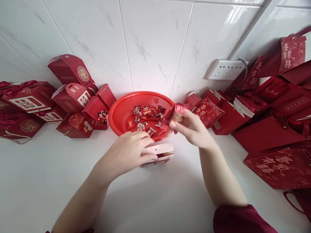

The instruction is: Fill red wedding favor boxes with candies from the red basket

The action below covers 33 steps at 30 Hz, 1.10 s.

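In the middle of the table a small gift box [159,160] stands with its top open and a pale flap raised. My left hand [130,155] grips its left side, the thumb on the near edge and the fingers bent over the far one. Above and right of the box, my right hand [190,127] is closed on a red-wrapped candy [178,113], slightly smeared by motion. Directly behind the box sits a red plastic basket [121,97] with perforated walls. Several wrapped candies [148,113], red and brown, lie in it.
Red gift boxes [75,97] are grouped on the left. More red boxes and bags [269,136] are piled along the right side. A white power strip [225,69] with a grey cord is at the tiled wall [155,42] behind the white tabletop [150,200].
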Motion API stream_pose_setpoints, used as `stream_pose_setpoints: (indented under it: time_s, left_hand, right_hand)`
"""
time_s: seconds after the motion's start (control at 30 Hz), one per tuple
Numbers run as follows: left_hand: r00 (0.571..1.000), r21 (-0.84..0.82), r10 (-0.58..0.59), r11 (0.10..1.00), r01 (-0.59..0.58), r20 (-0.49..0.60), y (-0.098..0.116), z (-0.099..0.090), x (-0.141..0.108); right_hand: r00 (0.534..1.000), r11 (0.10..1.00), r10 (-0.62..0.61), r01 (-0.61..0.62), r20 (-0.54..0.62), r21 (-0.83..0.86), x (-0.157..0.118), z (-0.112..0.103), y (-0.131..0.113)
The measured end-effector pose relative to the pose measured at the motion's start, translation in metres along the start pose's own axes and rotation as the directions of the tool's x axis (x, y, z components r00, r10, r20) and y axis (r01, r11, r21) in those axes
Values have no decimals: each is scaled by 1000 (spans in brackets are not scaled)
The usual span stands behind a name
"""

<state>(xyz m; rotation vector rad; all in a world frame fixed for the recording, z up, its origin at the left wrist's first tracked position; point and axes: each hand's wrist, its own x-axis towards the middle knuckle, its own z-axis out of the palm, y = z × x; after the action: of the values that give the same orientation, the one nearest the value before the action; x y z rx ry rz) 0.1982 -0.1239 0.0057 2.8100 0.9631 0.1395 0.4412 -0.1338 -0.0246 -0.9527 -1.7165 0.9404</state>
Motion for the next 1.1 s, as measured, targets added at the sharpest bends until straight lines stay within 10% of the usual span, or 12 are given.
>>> stream_pose_setpoints:
  time_s: [0.13, 0.23, 0.87, 1.1]
  left_hand:
    - [991, -108, 8, 994, 7, 134, 5, -1, -2]
    - [982, -205, 97, 977, -62, 161, 10, 0, -4]
    - [966, -245, 122, 967, -64, 227, 7, 3, -5]
    - [918, -238, -168, 935, 264, 358, -10, -1, -13]
  right_hand:
    - [888, 983, -93, 153, 450, -100, -40, 4, -35]
    - [813, 902, 1, 250, 582, -351, -53, 12, -51]
    - [797, 711, 218, 265, 563, -651, -85, 40, -62]
    - [717, 682, 326, 273, 616, -678, -94, 41, -68]
